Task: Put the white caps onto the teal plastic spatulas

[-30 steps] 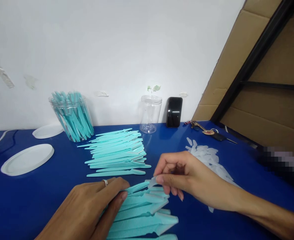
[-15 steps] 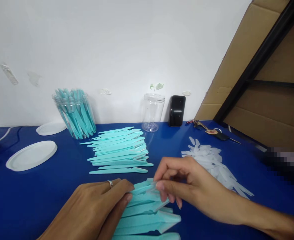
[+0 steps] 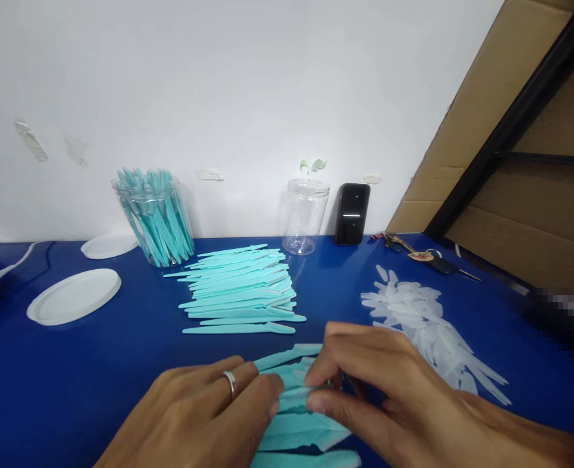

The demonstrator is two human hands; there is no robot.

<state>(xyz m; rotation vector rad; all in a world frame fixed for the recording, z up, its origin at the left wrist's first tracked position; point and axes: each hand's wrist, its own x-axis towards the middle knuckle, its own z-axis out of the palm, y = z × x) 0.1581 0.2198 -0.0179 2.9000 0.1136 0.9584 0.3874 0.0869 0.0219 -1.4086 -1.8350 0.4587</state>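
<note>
Turquoise eyebrow razors (image 3: pixel 306 429) lie in a row close to me, handles to the left and blade ends to the right. My left hand (image 3: pixel 208 409), wearing a ring, rests over the handles with its fingers closed on one of them. At the blade end, my right hand (image 3: pixel 369 390) pinches a razor between thumb and forefinger. Its fingers partly hide that end, where something translucent shows. Beyond my hands lies a second batch of turquoise razors (image 3: pixel 242 296). Right of it is a heap of translucent blade caps (image 3: pixel 413 305).
Against the wall stand a clear jar (image 3: pixel 155 221) full of turquoise razors, another clear jar (image 3: pixel 306 218) and a black phone (image 3: pixel 352 214). Two white lids (image 3: pixel 75 297) lie at left. Keys (image 3: pixel 420 255) lie at back right, near a cardboard-backed black frame (image 3: pixel 501 117).
The view has shifted slightly. My left hand has slid right along the razors, and my right hand has come nearer and lower, its knuckles turned over the blade ends.
</note>
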